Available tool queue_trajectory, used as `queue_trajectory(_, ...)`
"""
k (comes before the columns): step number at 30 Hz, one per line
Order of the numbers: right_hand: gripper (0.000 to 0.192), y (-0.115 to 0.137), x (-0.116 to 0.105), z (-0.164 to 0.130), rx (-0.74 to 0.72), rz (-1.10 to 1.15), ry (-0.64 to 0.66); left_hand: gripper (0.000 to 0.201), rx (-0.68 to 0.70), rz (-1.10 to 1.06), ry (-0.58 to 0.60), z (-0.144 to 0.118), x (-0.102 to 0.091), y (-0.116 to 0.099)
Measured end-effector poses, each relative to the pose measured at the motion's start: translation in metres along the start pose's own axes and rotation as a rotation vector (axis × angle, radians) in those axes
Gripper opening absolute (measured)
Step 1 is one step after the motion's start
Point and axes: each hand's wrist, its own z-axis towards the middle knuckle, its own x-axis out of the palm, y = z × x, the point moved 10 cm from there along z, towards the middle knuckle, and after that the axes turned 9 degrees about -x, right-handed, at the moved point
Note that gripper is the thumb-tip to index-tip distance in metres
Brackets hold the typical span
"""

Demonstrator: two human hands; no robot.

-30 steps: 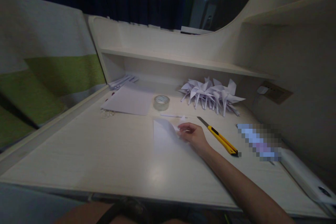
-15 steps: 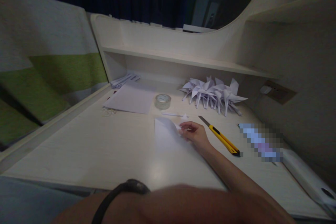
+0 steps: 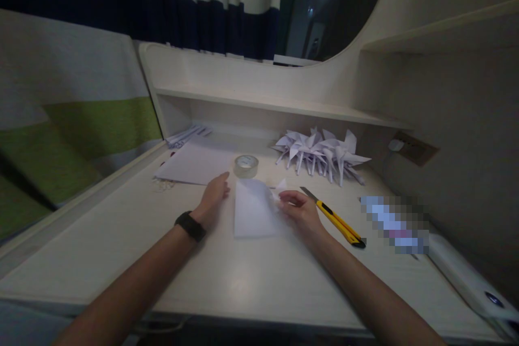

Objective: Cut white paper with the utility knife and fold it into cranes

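A white sheet of paper (image 3: 254, 211) lies on the desk in front of me, its upper right side lifted and curled. My right hand (image 3: 299, 208) pinches that raised edge between thumb and fingers. Left of the sheet, my left hand (image 3: 214, 197) hovers with fingers partly stretched and nothing visible in them; a black watch is on that wrist. Just beyond the sheet stands a roll of clear tape (image 3: 246, 166). Beside my right hand lies a yellow utility knife (image 3: 338, 221) with its blade out. A small pointed piece of white paper (image 3: 280, 185) shows behind my right fingers.
Several white paper pinwheels (image 3: 320, 154) are heaped at the back right. At the back left are a stack of paper (image 3: 197, 159) and rolled paper sticks (image 3: 186, 136). A blurred-out object (image 3: 393, 224) and a long white device (image 3: 462, 275) lie at the right. A shelf (image 3: 259, 104) overhangs the back.
My left arm, earlier across the bottom near the camera, has reached forward to the left of the sheet. My right hand keeps its hold on the paper. The view has tilted slightly.
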Motion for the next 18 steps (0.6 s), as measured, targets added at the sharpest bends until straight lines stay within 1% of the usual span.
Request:
queue_trajectory(2,0.034,-0.003,-0.001,0.0,0.023,0.022,-0.013,0.036,-0.075,-0.059,0.008,0.0,0.001,0.008)
queue_trajectory(4,0.035,-0.008,-0.002,0.001,0.045,0.039,-0.012,0.034,-0.128,-0.118,0.068,-0.003,0.006,0.01)
queue_trajectory(5,0.034,-0.01,-0.002,0.001,0.048,0.047,-0.012,0.031,-0.133,-0.134,0.113,-0.006,0.011,0.008)
queue_trajectory(8,0.033,-0.014,-0.002,0.003,0.039,0.079,-0.007,0.028,-0.098,-0.118,0.227,-0.015,0.023,-0.002)
queue_trajectory(11,0.032,-0.016,-0.004,0.004,0.046,0.106,-0.019,0.028,-0.017,-0.042,0.278,-0.022,0.032,-0.011)
queue_trajectory(13,0.032,-0.016,-0.005,0.004,0.059,0.122,-0.037,0.026,0.066,0.047,0.252,-0.023,0.032,-0.017)
queue_trajectory(16,0.032,-0.016,-0.006,0.004,0.054,0.144,-0.054,0.028,0.177,0.21,0.081,-0.021,0.02,-0.022)
queue_trajectory(18,0.033,-0.017,-0.006,0.004,0.049,0.166,-0.06,0.031,0.218,0.308,-0.03,-0.021,0.011,-0.024)
